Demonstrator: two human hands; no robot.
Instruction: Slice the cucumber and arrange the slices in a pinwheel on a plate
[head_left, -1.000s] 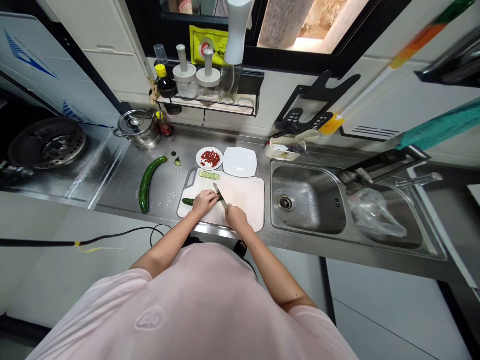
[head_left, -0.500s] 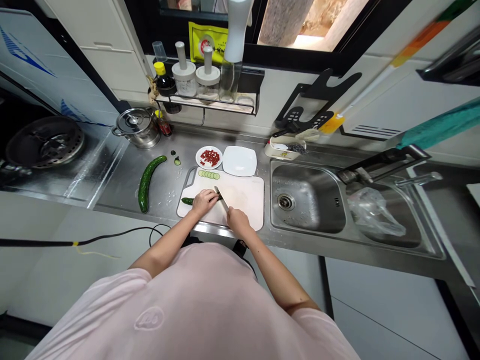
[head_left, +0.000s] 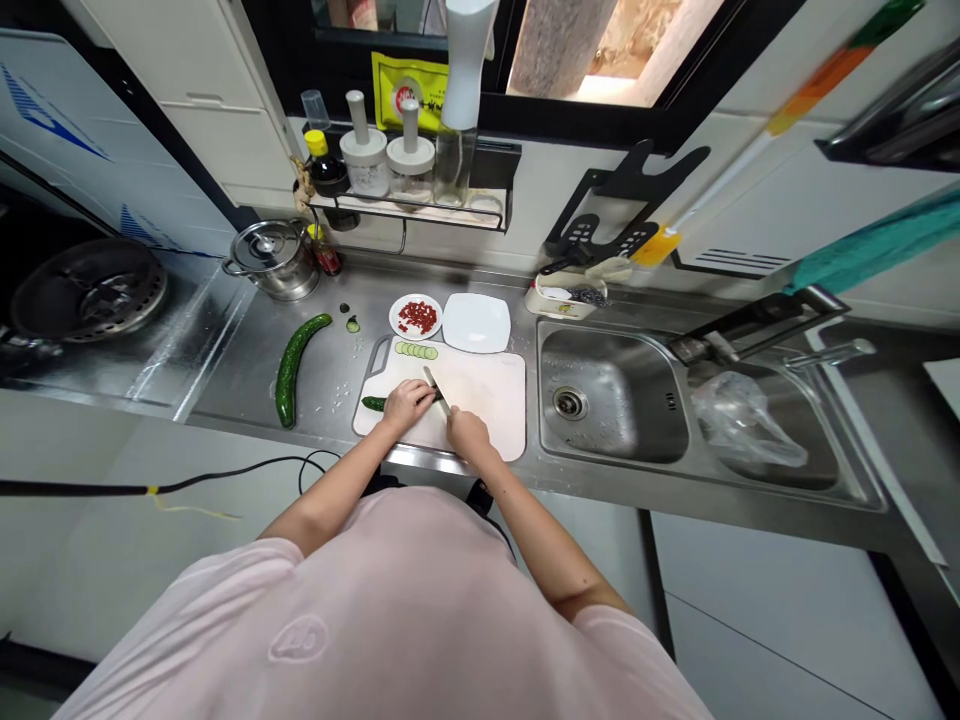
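My left hand [head_left: 407, 405] is closed over a piece of cucumber [head_left: 373, 403] lying on the white cutting board [head_left: 495, 405]; one end of the piece sticks out to the left. The knife [head_left: 436, 389] is in my right hand [head_left: 469, 436], its blade slanting up and left beside my left fingertips. A row of thin cucumber slices [head_left: 416, 350] lies along the board's top edge. Behind the board are a small plate of chopped red pieces [head_left: 417, 317] and a white square plate [head_left: 477, 323]. A whole cucumber [head_left: 292, 368] rests on the counter to the left.
Cucumber scraps [head_left: 352, 325] lie on the steel counter. A lidded pot [head_left: 274, 260] and a pan [head_left: 88, 290] are at the left. To the right are a double sink [head_left: 615, 400] and a plastic bag [head_left: 742, 420]. Jars stand on a wall rack [head_left: 412, 206].
My right hand and the knife have shifted slightly left and up. My left hand has stayed on the cucumber piece. The whole view has moved a little.
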